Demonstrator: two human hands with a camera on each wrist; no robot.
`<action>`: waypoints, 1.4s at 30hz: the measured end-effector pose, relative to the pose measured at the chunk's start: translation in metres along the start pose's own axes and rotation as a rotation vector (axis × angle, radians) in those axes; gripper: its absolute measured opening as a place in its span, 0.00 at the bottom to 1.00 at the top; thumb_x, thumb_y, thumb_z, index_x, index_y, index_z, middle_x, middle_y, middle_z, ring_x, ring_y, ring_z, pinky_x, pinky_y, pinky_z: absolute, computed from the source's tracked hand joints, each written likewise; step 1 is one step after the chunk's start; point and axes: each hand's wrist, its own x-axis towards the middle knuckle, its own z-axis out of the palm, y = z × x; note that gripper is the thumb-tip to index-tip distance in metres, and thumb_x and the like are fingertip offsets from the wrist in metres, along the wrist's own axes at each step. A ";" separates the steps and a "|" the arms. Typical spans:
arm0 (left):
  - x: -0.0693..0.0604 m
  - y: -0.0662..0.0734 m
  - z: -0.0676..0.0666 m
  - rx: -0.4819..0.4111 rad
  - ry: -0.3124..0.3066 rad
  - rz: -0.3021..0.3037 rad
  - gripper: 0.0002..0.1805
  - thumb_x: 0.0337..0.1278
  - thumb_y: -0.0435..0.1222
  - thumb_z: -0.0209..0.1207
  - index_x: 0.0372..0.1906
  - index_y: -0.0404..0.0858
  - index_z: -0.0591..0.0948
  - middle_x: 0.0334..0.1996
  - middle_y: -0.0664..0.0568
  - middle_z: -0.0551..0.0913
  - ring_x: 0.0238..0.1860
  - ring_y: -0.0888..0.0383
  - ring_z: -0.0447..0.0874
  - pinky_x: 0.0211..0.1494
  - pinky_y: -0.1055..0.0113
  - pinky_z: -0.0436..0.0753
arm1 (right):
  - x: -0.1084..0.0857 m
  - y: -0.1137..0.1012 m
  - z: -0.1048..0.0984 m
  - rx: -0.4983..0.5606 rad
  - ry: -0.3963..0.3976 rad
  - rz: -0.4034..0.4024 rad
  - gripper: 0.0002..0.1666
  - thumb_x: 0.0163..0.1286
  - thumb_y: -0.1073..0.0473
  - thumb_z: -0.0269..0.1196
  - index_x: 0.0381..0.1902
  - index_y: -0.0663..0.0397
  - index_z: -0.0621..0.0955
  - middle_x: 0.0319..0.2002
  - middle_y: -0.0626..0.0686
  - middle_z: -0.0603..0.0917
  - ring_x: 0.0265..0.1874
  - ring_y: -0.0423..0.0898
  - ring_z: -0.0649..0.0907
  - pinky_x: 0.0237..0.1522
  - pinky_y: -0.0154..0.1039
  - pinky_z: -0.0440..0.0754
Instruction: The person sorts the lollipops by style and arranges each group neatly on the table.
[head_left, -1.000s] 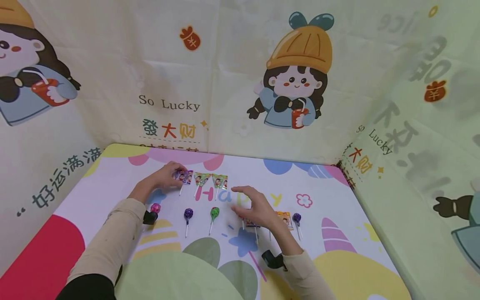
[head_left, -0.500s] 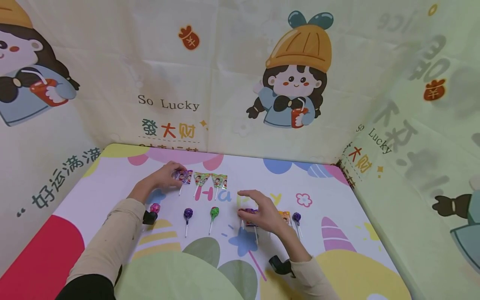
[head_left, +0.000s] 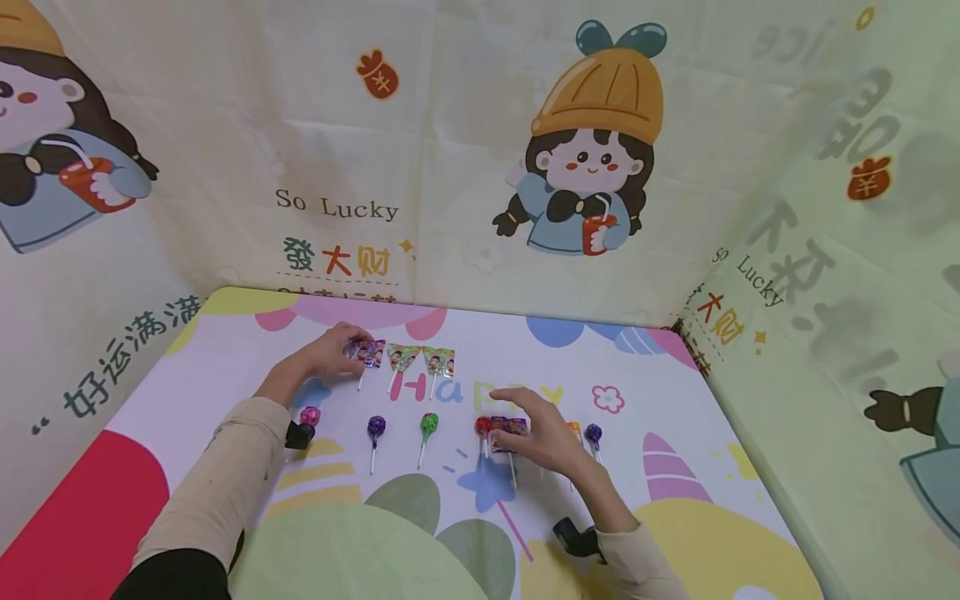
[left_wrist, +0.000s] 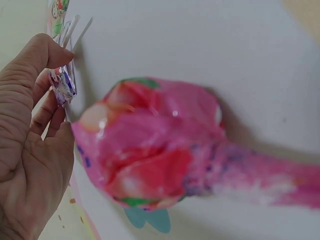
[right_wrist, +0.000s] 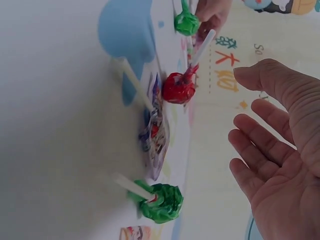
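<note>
Left fingers pinch flat glossy packet; right fingers wide near crinkled round red lollipop.

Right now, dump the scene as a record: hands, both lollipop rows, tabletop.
left hand: holds left-end purple packet, upper row
right hand: holds nothing, hovers at lower row
upper row, left to right: purple packet, two green packets
lower row, left to right: pink lollipop, purple lollipop, green lollipop, red lollipop, second purple packet, second green lollipop (mostly hidden in head view), orange packet, second purple lollipop
tabletop: white, colourful print
</note>
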 end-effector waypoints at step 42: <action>-0.001 0.002 0.000 0.009 -0.002 -0.034 0.34 0.60 0.38 0.68 0.70 0.35 0.70 0.71 0.32 0.59 0.71 0.33 0.59 0.76 0.35 0.56 | -0.012 0.033 0.001 -0.093 -0.222 0.091 0.34 0.59 0.66 0.74 0.64 0.54 0.79 0.62 0.55 0.81 0.64 0.56 0.77 0.66 0.58 0.74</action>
